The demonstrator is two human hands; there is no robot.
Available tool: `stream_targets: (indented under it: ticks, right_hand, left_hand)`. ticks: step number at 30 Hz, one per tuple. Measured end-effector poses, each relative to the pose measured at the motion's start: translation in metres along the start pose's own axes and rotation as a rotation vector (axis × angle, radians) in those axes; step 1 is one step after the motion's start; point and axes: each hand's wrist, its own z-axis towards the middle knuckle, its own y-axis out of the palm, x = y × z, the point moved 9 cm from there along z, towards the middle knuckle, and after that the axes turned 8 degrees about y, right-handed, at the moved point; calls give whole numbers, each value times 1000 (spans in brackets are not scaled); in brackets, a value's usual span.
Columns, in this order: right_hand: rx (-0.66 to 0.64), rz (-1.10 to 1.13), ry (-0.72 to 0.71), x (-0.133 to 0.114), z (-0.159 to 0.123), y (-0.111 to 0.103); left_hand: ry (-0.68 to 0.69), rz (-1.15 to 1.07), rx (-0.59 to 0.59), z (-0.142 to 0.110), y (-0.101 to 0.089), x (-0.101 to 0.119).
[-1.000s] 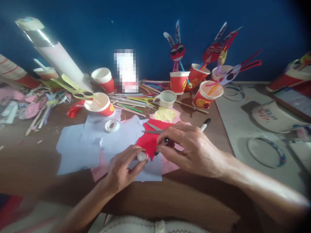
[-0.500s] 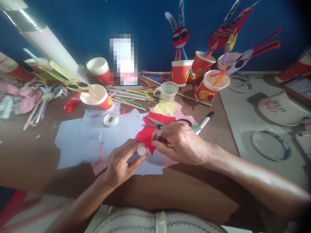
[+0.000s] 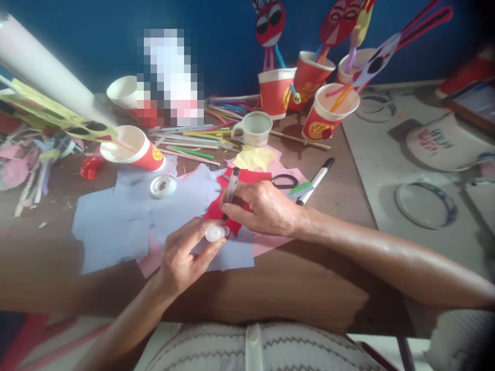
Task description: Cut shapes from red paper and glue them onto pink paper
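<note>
Reaching in from the lower left, crossing the front edge of the brown desk (image 3: 42,273) with the left forearm (image 3: 143,314), and turning the left hand (image 3: 189,252) palm inward. Pinching a small round white cap (image 3: 215,233) in the left grip, closing thumb and index finger on its rim, and holding it just before the lower edge of the red paper (image 3: 253,176). Stretching the right forearm (image 3: 371,247) in from the right and arching the right hand (image 3: 266,206), back upward, over that same paper. Closing the right grip around a pen (image 3: 232,183), leaning its top slightly rightward and aiming its dark lower end right beside the cap, too close for telling touch from gap. Covering part of the scissors (image 3: 284,180) with the right hand, showing only black handles beyond the knuckles. Having a white marker (image 3: 316,180) lying slantwise near the right wrist. Facing a white tape roll (image 3: 163,186) on the blue paper (image 3: 116,226), well apart from the left fingers. Having bare desk along the front edge and left of the blue paper, but facing tighter room beyond, among a white mug (image 3: 255,129), thin colored sticks (image 3: 201,139) and red paper cups (image 3: 323,116).
</note>
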Motion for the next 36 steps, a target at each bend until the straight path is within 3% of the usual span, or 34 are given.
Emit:
stream_targets:
  ticks: [16,31,36]
  right_hand:
    - [-31,-141,-32,-2,-1,8]
    - [57,-101,-125,-5,-10,0]
    - [18,-102,-129,-4,-13,3]
  left_hand:
    - [9,89,26,-1,-2,3]
    - [13,122,34,0,-3,4]
    - [28,129,27,-1,-2,5]
